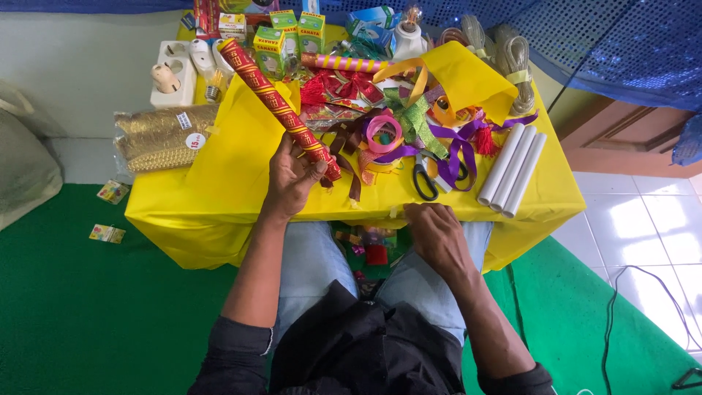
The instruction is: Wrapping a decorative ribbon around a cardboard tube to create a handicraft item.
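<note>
My left hand grips the near end of a long red roll with gold patterns, which slants away to the upper left over the yellow-covered table. My right hand rests at the table's front edge with its fingers curled down; I cannot see anything in it. Black-handled scissors lie just beyond the right hand. A tangle of purple, green, pink and brown ribbons sits in the middle of the table, between the two hands and beyond them.
Three white paper rolls lie at the right. A gold packet overhangs the left edge. Small green boxes, white sockets and twine coils crowd the back. Green mat covers the floor; a cable runs at right.
</note>
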